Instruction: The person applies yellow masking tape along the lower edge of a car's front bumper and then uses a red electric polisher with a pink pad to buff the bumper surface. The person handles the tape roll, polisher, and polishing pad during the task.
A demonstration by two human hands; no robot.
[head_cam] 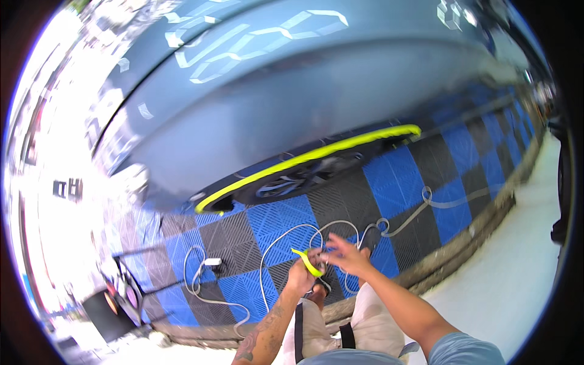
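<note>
My left hand (pixel 301 276) is closed around a strip or roll of bright yellow tape (pixel 312 266), one end of which sticks up past the fingers. Just right of it, my right hand (pixel 347 256) has its fingers apart, close to the left fingertips; I see nothing in it. Beyond both hands stands a blue-grey car (pixel 292 100). A band of yellow tape (pixel 310 156) follows the edge of its wheel arch, above a dark spoked wheel (pixel 285 185).
White cord (pixel 261 264) loops over the blue and black floor tiles (pixel 283 219) around my feet, with a white plug or adapter (pixel 212 261) at left. A dark wheeled stand (pixel 109 305) is far left. A rough kerb (pixel 456 258) edges the tiles behind me.
</note>
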